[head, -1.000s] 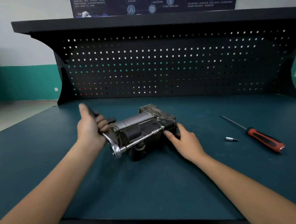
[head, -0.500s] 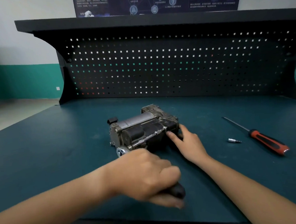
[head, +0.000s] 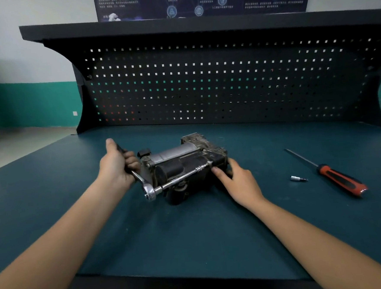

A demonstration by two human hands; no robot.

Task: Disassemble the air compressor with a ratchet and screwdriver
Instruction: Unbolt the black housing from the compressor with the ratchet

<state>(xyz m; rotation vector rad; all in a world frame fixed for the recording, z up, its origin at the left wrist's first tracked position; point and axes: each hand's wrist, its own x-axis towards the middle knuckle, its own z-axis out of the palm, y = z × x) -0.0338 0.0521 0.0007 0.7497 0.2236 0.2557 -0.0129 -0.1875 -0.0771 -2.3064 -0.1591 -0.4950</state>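
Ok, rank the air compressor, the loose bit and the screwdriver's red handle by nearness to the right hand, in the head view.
1. air compressor: touched by the right hand, at its left.
2. loose bit: to its right.
3. screwdriver's red handle: farther right, past the bit.

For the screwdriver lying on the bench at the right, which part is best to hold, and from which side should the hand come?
Grip the screwdriver by its thick red-and-black handle, coming from above with the right hand, which is nearer. It lies flat, handle towards the front right, thin shaft pointing back and left; the shaft offers little to hold.
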